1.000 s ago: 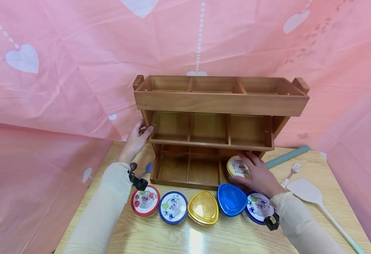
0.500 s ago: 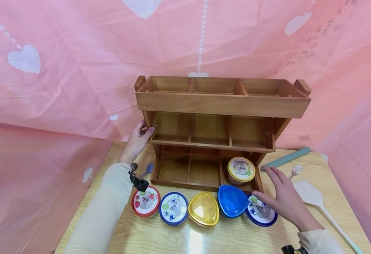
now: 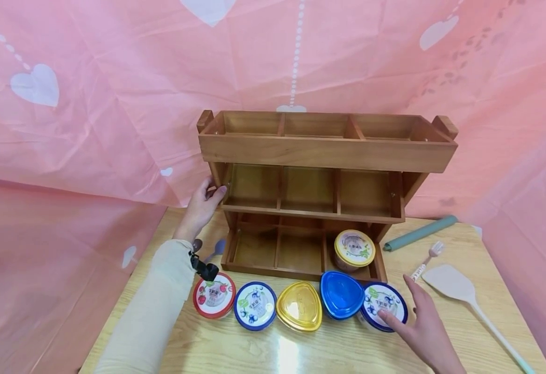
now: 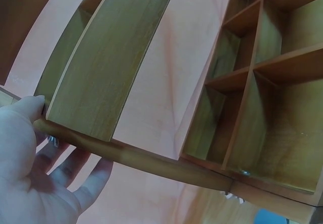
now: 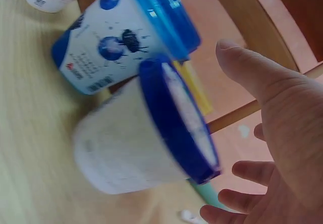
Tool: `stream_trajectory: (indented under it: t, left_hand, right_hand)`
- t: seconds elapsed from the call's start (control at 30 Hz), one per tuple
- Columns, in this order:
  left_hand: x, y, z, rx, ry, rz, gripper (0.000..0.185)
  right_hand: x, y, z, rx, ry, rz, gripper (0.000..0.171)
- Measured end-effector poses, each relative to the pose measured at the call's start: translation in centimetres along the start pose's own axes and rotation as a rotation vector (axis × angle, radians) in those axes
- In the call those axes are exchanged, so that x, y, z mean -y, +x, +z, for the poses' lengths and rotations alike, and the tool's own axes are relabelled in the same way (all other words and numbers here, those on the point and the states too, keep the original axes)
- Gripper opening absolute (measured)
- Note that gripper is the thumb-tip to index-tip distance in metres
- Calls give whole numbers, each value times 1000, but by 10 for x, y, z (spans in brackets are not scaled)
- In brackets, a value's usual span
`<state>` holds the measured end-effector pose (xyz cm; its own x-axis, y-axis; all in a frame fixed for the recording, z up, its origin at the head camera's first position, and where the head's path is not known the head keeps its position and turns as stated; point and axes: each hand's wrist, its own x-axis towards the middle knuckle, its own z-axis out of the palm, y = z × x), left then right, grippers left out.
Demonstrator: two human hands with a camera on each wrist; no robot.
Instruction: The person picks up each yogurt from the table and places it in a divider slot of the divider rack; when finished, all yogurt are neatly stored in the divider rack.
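Observation:
A three-tier wooden rack (image 3: 326,153) stands at the back of the table. My left hand (image 3: 204,200) grips its left upright; in the left wrist view the thumb (image 4: 30,110) lies on the edge with the fingers (image 4: 75,168) behind. A yellow-lidded cup (image 3: 354,249) sits in the bottom right compartment. My right hand (image 3: 415,322) is spread open at the front right. Its index fingertip is over the lid of a blue-rimmed cup (image 3: 381,304). In the right wrist view the hand (image 5: 275,133) is next to that cup (image 5: 146,138). I cannot tell whether it touches it.
In front of the rack stand a red-lidded cup (image 3: 214,301), another blue-rimmed cup (image 3: 255,312), a gold triangular tub (image 3: 299,313) and a blue triangular tub (image 3: 341,294). A spatula (image 3: 460,291), a fork (image 3: 427,258) and a teal roll (image 3: 420,232) lie at the right. Pink sheeting surrounds the table.
My right hand let go of the yellow-lidded cup in the bottom right compartment and drew back to the blue-rimmed cup at the front. The left hand has not moved.

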<state>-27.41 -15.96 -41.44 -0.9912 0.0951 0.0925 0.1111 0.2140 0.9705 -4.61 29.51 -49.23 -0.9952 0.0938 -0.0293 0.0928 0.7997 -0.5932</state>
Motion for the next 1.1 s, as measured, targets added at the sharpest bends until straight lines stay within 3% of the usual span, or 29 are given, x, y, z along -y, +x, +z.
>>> stream_trajectory:
  t: [0.2, 0.77, 0.97, 1.1]
  left_hand:
    - [1, 0, 0, 6, -24, 3, 53]
    - [-2, -2, 0, -1, -2, -3, 55]
    - [0, -1, -1, -2, -8, -2, 54]
    - [0, 0, 0, -2, -19, -6, 54]
  right_hand:
    - [-2, -3, 16, 80, 27, 114, 116]
    - [-2, -3, 28, 147, 112, 195, 122]
    - [-2, -4, 30, 135, 124, 225, 125]
    - [-3, -7, 32, 74, 129, 197, 120]
